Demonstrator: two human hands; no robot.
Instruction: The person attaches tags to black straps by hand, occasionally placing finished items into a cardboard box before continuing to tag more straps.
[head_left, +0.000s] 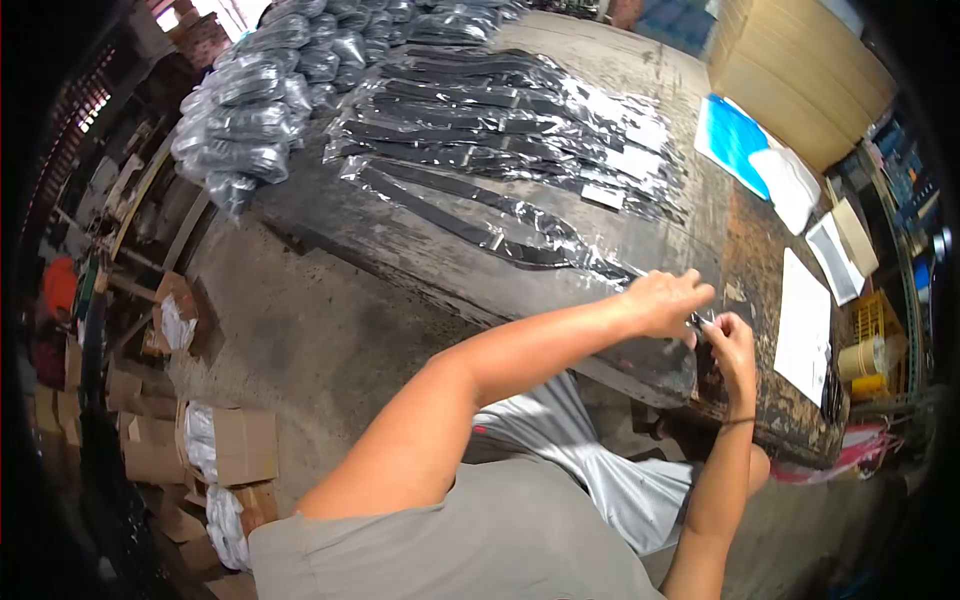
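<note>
Near the table's front edge, my left hand (668, 303) closes on the right end of a clear plastic bag (440, 212) with a long black strap inside. My right hand (732, 345) is pinched at the same end, just right of my left hand, on a small dark piece too small to make out. The bag stretches away to the left across the wooden table (400, 245). Behind it lie several more bagged black straps (500, 120) in rows, some with white labels (602, 195).
Piled plastic-wrapped bundles (245, 120) stand at the table's far left. On the right are a white sheet (803, 325), a blue-and-white packet (733, 145), a large cardboard box (800, 75) and a yellow basket (870, 325). Open cartons (245, 445) sit on the floor at left.
</note>
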